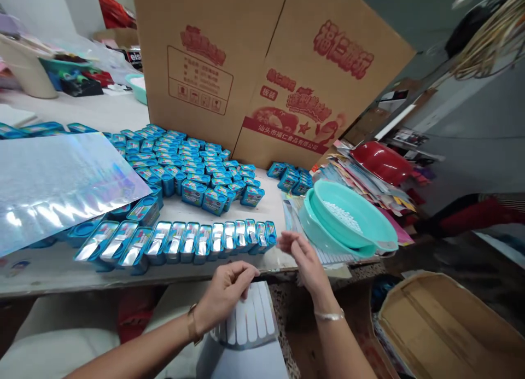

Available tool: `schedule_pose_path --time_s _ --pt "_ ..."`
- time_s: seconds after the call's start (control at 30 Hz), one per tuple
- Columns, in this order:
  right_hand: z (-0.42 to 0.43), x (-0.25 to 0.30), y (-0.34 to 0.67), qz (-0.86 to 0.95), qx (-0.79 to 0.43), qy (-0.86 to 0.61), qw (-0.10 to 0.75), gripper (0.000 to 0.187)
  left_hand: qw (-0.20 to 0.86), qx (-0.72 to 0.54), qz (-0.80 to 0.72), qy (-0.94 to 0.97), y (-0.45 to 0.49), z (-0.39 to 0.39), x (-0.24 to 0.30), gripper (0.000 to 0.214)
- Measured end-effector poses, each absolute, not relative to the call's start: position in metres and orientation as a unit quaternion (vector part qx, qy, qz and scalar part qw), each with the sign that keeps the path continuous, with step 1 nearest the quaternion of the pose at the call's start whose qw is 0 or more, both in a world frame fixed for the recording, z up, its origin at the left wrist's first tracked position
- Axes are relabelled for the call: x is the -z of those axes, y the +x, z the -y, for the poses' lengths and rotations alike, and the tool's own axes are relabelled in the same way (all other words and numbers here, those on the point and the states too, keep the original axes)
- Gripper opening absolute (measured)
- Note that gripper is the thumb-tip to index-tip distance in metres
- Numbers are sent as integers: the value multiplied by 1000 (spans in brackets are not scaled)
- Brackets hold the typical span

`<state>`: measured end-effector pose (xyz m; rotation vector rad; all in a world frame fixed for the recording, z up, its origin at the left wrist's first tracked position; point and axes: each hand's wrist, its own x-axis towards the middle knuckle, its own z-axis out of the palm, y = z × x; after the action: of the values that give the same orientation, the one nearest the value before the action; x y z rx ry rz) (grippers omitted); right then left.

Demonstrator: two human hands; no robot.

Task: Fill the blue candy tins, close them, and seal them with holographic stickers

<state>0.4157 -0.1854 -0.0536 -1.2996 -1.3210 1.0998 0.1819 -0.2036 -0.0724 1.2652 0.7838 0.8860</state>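
Observation:
My left hand [227, 291] has its thumb and forefinger pinched together at the top of a sheet of clear strip stickers [250, 316]. What lies in the pinch, if anything, is too small to make out. Beside the right end of a row of small blue plastic boxes [191, 242], my right hand [305, 261] is open, with fingers loosely curved and nothing visible in them. Shiny strips cover the tops of most boxes in this row. The sticker sheet rests on a pale surface below the table edge, partly hidden by my left hand.
Many more blue boxes [192, 160] stand behind the row. A large cardboard carton [254, 56] rises at the back. Turquoise basins [381, 228] holding white pieces sit right, near stacked papers [353, 176]. A shiny holographic sheet [69, 176] covers boxes at left.

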Motion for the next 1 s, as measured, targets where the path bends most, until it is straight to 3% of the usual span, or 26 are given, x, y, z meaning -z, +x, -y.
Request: schedule_pose_path --time_s 0.13,0.23,0.43,0.67,0.87,1.0 --pt "257 41 380 539 -608 -463 354 68 605 -407 -322 604 152 211 45 35" --pt "291 35 347 516 -630 -465 348 81 558 -434 -329 626 135 213 36 32" --pt "318 15 312 548 -421 -638 339 31 549 -441 -347 620 102 201 27 34" --pt "303 -15 318 567 -277 -670 391 30 591 -330 -317 665 39 176 23 54" --pt "291 -22 328 583 -195 -680 399 27 704 -333 -266 567 -5 174 40 68" --pt "300 -29 333 616 2 -659 433 14 733 -347 -239 534 -11 172 37 82"
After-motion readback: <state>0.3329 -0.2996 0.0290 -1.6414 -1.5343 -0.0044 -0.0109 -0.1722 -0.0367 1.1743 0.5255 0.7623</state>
